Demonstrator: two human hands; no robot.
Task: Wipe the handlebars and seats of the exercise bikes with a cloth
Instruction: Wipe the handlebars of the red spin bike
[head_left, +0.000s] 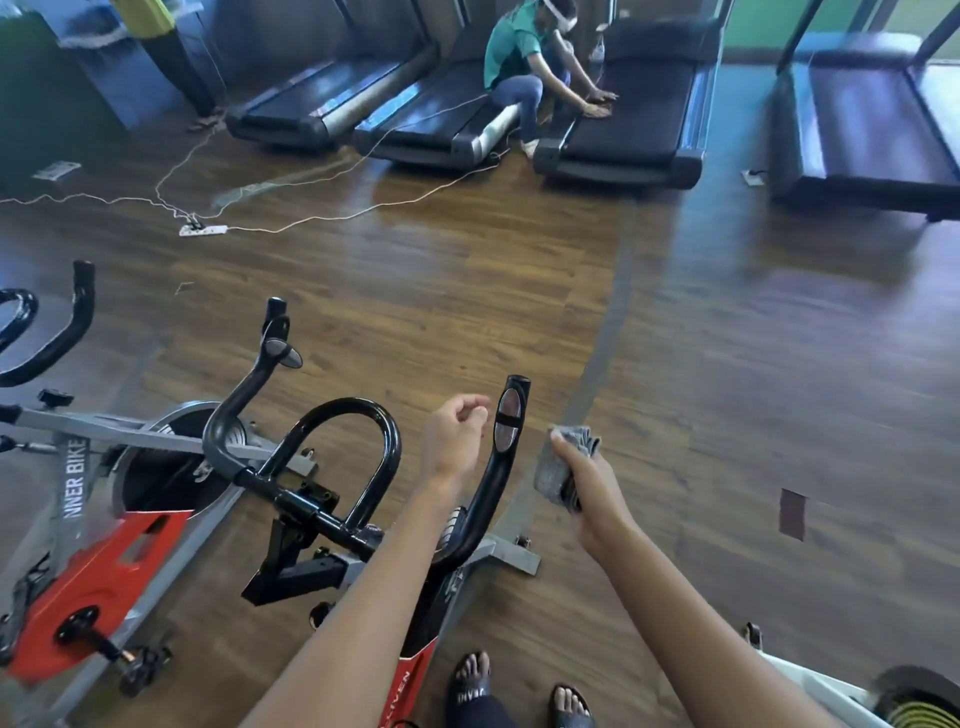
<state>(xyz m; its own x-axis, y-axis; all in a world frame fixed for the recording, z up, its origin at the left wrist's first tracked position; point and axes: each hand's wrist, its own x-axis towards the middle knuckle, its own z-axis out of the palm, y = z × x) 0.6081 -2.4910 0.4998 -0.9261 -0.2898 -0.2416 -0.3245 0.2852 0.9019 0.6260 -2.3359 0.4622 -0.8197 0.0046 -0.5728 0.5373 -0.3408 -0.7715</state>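
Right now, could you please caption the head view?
Right hand grips folded grey cloth beside black bike handlebar; empty, curled left hand hovers nearby.
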